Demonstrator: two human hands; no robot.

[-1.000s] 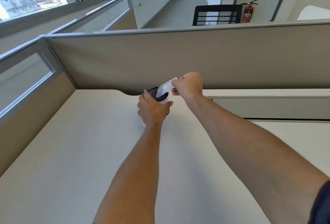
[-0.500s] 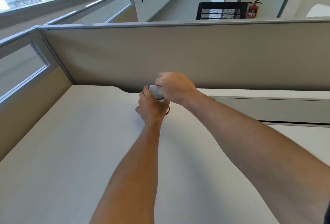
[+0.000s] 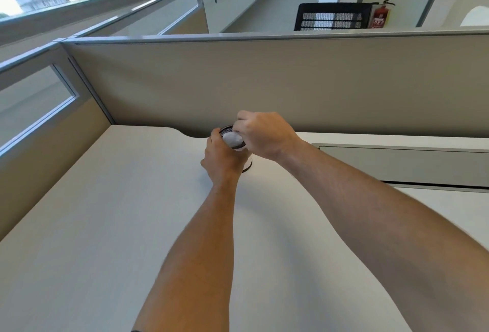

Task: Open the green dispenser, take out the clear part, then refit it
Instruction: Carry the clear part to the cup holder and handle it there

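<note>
Head view, the only one: you're wrapping your left hand (image 3: 223, 158) round a dark mesh cup (image 3: 227, 129) near the back edge of the desk (image 3: 105, 225), prob. to keep it from sliding or tipping while the other hand works. Fingers are curled on the cup's side, thumb up by the rim. Your right hand (image 3: 262, 134) is coming over the top, fingers bunched and pinching a pale, whitish piece (image 3: 232, 139) that's sitting at the cup's mouth (looks like it's going in, judging by the angle). Holding it from above makes sense for lowering it straight down.

Hard to make out: no green dispenser is showing anywhere, so can't tell whether the cup is part of it. Whether the pale piece is the clear part, can't say either; it's blurred and half under your fingers. Cup's body and base are mostly hidden by your left hand, only a dark arc showing at bottom right.
</note>
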